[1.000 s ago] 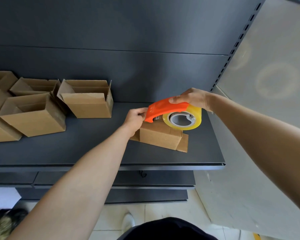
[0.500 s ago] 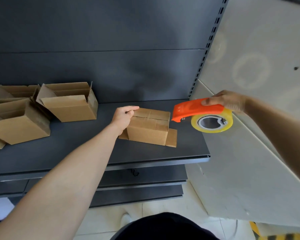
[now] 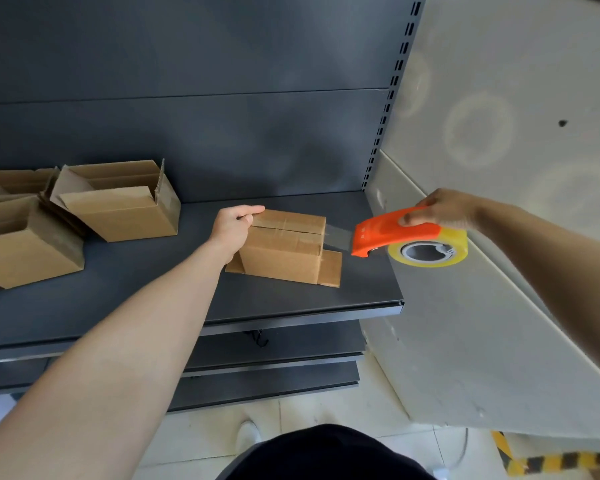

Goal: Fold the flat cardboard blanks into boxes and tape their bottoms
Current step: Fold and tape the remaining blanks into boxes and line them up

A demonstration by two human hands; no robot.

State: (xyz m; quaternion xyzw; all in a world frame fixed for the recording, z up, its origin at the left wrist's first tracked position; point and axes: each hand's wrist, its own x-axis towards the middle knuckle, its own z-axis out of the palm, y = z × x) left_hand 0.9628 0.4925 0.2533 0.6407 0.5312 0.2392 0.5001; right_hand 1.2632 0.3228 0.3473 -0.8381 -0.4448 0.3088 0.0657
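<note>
On the dark shelf (image 3: pixel 153 299), toward its 3 o'clock end: a cardboard box (image 3: pixel 284 258), bottom side up, flaps closed, clear tape along the seam. Against the box's 9 o'clock edge, the left grip (image 3: pixel 234 225): index finger straight and laid on the top corner, other fingers curled in, nothing pinched. At 3 o'clock of the box and clear of it, the right grip (image 3: pixel 444 209), wrapped over an orange tape dispenser (image 3: pixel 385 237) carrying a yellowish tape roll (image 3: pixel 428 252). Between dispenser and box, a taut clear tape strip (image 3: pixel 338 234), joined to both. At 9 o'clock along the shelf, open boxes (image 3: pixel 118 209), well apart.
</note>
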